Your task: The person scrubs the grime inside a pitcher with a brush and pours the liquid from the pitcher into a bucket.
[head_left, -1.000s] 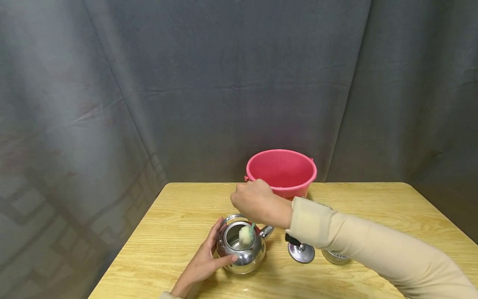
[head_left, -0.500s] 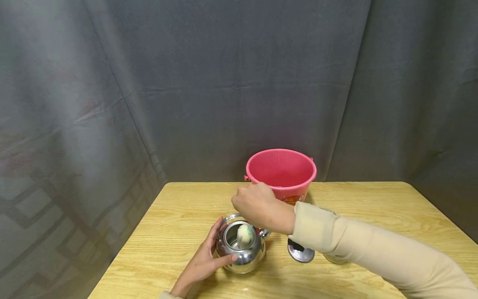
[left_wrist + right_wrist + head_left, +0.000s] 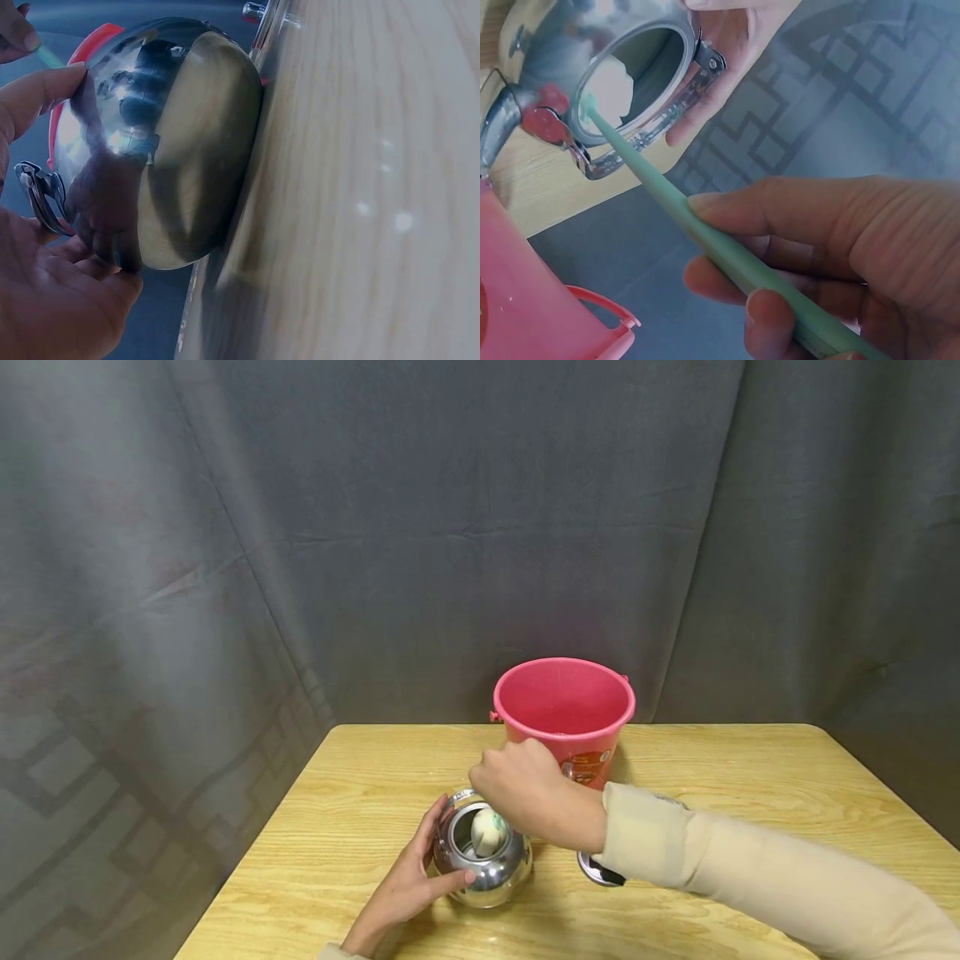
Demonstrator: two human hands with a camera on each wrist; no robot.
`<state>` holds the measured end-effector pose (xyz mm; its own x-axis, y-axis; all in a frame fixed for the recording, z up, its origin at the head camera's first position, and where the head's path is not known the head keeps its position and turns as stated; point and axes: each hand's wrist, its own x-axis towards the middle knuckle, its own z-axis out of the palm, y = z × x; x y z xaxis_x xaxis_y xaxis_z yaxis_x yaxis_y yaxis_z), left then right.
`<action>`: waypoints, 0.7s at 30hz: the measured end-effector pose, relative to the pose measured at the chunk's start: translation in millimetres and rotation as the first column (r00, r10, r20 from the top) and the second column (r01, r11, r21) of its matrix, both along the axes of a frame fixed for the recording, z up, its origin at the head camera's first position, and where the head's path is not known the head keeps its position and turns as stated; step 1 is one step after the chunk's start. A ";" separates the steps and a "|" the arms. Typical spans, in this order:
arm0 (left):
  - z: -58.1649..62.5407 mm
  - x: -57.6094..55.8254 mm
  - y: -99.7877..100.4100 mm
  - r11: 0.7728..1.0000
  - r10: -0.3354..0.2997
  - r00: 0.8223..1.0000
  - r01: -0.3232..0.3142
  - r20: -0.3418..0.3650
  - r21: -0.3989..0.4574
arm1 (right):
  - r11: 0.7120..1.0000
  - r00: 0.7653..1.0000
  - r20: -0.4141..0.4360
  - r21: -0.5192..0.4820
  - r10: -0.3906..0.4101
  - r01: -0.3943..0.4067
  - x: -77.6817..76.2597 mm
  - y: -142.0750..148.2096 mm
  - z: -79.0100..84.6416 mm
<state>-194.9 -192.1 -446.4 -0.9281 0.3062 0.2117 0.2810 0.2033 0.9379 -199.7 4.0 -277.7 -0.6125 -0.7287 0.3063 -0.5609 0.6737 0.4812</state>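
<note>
A shiny metal kettle (image 3: 497, 883) stands uncovered on the table, its mouth facing up and its handle folded down at the far side. My left hand (image 3: 408, 885) grips its body from the left, thumb on the near side and fingers on the far side. My right hand (image 3: 536, 793) is above the kettle. In the right wrist view its fingers and thumb hold the pale green handle of a sponge brush (image 3: 660, 184). The brush's white sponge head (image 3: 487, 832) is inside the kettle's mouth; its lower part is hidden. The spout (image 3: 499, 124) shows in the right wrist view.
Behind the hands stands a pink bucket (image 3: 570, 737). A metal lid (image 3: 592, 868) with a black knob lies right of the kettle, partly under the right sleeve (image 3: 720, 843). Grey curtains hang beyond the wooden table (image 3: 360, 768).
My right hand has shifted slightly right and nearer, and the sponge head has moved a little left in the kettle's mouth. The sleeve now covers more of the lid. My left hand stays put.
</note>
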 end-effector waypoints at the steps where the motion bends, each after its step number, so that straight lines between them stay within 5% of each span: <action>1: 0.1 0.0 0.0 1.000 0.002 1.000 -0.002 0.000 -0.002 | 1.000 1.000 -0.001 -0.002 0.001 -0.001 0.7 0.9 -0.6; 21: 0.0 0.1 1.2 1.000 0.000 1.000 0.001 -0.026 0.019 | 0.995 0.998 0.056 -0.097 0.032 -0.027 2.5 19.9 -8.3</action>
<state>-194.8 -190.9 -446.4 -0.9220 0.3022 0.2420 0.3058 0.1852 0.9339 -197.2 23.9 -286.0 -0.6097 -0.7157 0.3407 -0.6061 0.6980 0.3815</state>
